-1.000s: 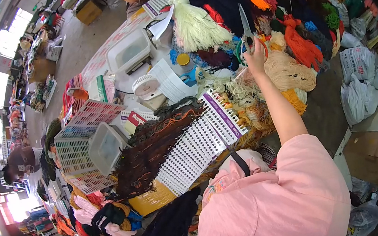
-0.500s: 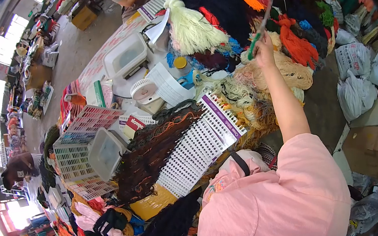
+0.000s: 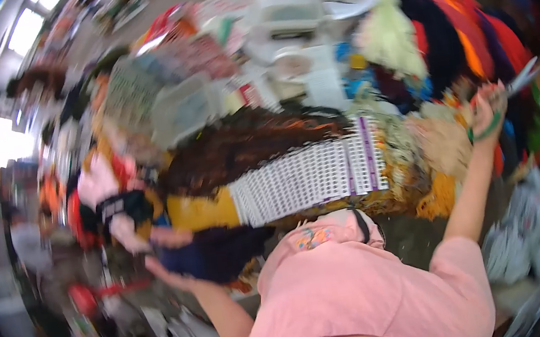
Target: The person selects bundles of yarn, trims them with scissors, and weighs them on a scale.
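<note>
My right hand [image 3: 490, 110] is closed round a pair of scissors [image 3: 522, 77] with green handles, blades pointing out to the upper right. It is over the right side of the table, beside peach-coloured yarn [image 3: 443, 139]. At the lower left, my left hand [image 3: 174, 276] holds a dark navy hank of yarn [image 3: 223, 254] below the table's near edge; motion smears its fingers. A white card with rows of holes [image 3: 298, 182] and purple stripes lies between the hands. Dark brown yarn strands [image 3: 241, 148] run from it along its far side.
Pale green yarn [image 3: 391, 31] and red and orange hanks [image 3: 456, 21] are piled at the back right. Plastic tubs [image 3: 184, 108], a small fan [image 3: 291, 65] and paper sheets [image 3: 325, 76] stand further back. Plastic bags [image 3: 520, 226] lie at the right.
The view has swung round and is now blurred. My right hand, with the scissors, appears lower and further right. My left hand and the navy hank appear higher.
</note>
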### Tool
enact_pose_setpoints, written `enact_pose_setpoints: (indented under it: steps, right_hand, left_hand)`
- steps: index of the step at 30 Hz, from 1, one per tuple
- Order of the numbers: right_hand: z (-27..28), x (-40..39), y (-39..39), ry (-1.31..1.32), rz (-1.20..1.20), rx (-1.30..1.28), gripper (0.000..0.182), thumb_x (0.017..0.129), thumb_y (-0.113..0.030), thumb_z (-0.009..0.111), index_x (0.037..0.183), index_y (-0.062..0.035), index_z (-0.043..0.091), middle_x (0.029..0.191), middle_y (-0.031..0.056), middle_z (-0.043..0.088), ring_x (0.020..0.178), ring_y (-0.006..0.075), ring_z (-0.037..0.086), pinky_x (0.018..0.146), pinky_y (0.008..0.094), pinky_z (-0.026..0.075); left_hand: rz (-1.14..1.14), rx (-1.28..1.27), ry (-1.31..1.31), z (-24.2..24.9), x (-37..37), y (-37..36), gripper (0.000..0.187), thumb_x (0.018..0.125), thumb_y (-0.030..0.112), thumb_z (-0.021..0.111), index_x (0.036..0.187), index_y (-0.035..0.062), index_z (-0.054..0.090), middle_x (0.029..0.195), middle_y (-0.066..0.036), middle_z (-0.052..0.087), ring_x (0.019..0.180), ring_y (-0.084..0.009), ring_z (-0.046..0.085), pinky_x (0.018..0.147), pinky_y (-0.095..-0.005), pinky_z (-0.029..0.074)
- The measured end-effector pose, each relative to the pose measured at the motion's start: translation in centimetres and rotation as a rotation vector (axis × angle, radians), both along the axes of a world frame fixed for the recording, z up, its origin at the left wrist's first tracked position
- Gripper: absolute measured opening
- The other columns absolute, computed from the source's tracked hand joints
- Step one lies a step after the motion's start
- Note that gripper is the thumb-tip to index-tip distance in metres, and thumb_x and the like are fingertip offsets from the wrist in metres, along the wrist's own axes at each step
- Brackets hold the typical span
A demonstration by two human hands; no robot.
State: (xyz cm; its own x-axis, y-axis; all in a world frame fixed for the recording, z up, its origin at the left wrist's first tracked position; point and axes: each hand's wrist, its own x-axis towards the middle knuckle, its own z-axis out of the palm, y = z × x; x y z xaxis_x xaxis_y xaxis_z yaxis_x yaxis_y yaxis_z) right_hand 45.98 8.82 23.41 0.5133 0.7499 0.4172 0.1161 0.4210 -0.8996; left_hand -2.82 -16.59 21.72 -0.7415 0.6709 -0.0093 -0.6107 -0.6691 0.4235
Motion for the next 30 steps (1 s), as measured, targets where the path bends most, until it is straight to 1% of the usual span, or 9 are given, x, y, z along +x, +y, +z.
enact_pose_setpoints:
  steps: [2,4,5,6,7,8,11,22,30]
  right_hand:
    - [0.1,-4.8,-2.8,-0.169,0.605,-0.157,0.023,0.075,-0.014,0.046,0.095,-0.0056,0.041,0.075,0.0001,0.039,0.062,0.0076,0.038,0.052,0.0198,0.034]
    - [-3.2,-11.4,-5.7,-0.018,0.9,-0.284,0.031,0.071,-0.029,0.048,0.09,-0.0056,0.043,0.063,-0.0005,0.038,0.053,0.008,0.039,0.047,0.0207,0.033]
    - [-3.6,-13.2,-8.6,0.239,1.052,-0.731,0.03,0.068,-0.022,0.05,0.092,-0.0052,0.044,0.061,-0.0009,0.04,0.05,0.0086,0.04,0.047,0.0204,0.033]
    - [-0.8,-17.5,-10.3,-0.281,1.285,-0.747,0.037,0.06,-0.018,0.054,0.093,-0.0051,0.044,0.062,-0.0012,0.041,0.05,0.0099,0.043,0.049,0.0201,0.034]
    - [-2.6,-19.4,-11.4,-0.016,1.597,-0.818,0.042,0.052,-0.016,0.054,0.091,-0.0053,0.046,0.062,-0.0007,0.041,0.052,0.011,0.042,0.05,0.0216,0.036]
    - [-2.4,-21.5,-12.2,-0.605,1.717,-0.617,0.043,0.049,-0.02,0.051,0.088,-0.0036,0.047,0.062,0.0002,0.041,0.055,0.0122,0.041,0.052,0.0239,0.036]
    - [-0.3,-26.6,-14.9,-0.543,2.148,-0.421,0.069,0.067,-0.068,0.035,0.086,-0.0026,0.044,0.067,0.0037,0.042,0.06,0.0148,0.042,0.053,0.0269,0.035]
    - [-0.7,-32.6,-18.1,-0.752,2.346,-0.511,0.058,0.075,-0.058,0.029,0.088,-0.0033,0.042,0.07,0.0094,0.045,0.066,0.0242,0.046,0.062,0.0328,0.037]
    - [-2.3,-33.7,-20.8,-0.381,2.257,-0.679,0.068,0.068,-0.068,0.032,0.085,-0.0031,0.043,0.059,0.0002,0.04,0.051,0.0085,0.037,0.046,0.022,0.03]
  left_hand:
    - [-0.227,0.118,-0.003,0.1,0.1,0.4,0.062,0.079,0.044,0.039,0.12,-0.0017,0.027,0.124,-0.013,0.032,0.111,-0.0249,0.034,0.091,-0.0444,0.024]
    - [-0.304,0.239,-0.125,1.0,1.3,1.1,0.066,0.079,0.047,0.038,0.122,-0.0007,0.025,0.129,-0.015,0.024,0.118,-0.0271,0.025,0.095,-0.0454,0.017]
    - [-0.293,0.247,-0.148,1.6,1.9,1.3,0.068,0.078,0.049,0.039,0.121,-0.0008,0.025,0.129,-0.015,0.024,0.119,-0.0267,0.023,0.095,-0.0454,0.017]
    - [-0.291,0.245,-0.164,1.7,2.0,1.2,0.068,0.077,0.049,0.04,0.121,-0.0009,0.026,0.129,-0.016,0.024,0.12,-0.0265,0.022,0.096,-0.0449,0.016]
    - [-0.257,0.199,-0.154,2.0,2.3,0.8,0.067,0.078,0.049,0.038,0.12,-0.0013,0.027,0.129,-0.018,0.023,0.12,-0.0269,0.021,0.097,-0.0447,0.016]
    - [-0.244,0.175,-0.128,2.1,2.4,0.4,0.068,0.078,0.05,0.037,0.121,-0.0014,0.026,0.129,-0.018,0.022,0.12,-0.0272,0.02,0.097,-0.0448,0.016]
    - [-0.234,0.192,-0.137,2.5,2.0,-0.7,0.07,0.078,0.052,0.033,0.123,-0.0012,0.022,0.129,-0.018,0.021,0.12,-0.0274,0.021,0.097,-0.0446,0.016]
    - [-0.175,0.258,-0.192,1.9,0.7,-6.2,0.074,0.078,0.053,0.033,0.124,-0.0027,0.019,0.129,-0.019,0.021,0.12,-0.0278,0.021,0.097,-0.0405,0.018]
    - [-0.199,0.234,-0.221,0.5,-0.1,-7.4,0.072,0.079,0.052,0.034,0.123,-0.0027,0.02,0.128,-0.018,0.023,0.118,-0.0268,0.025,0.098,-0.0404,0.017]
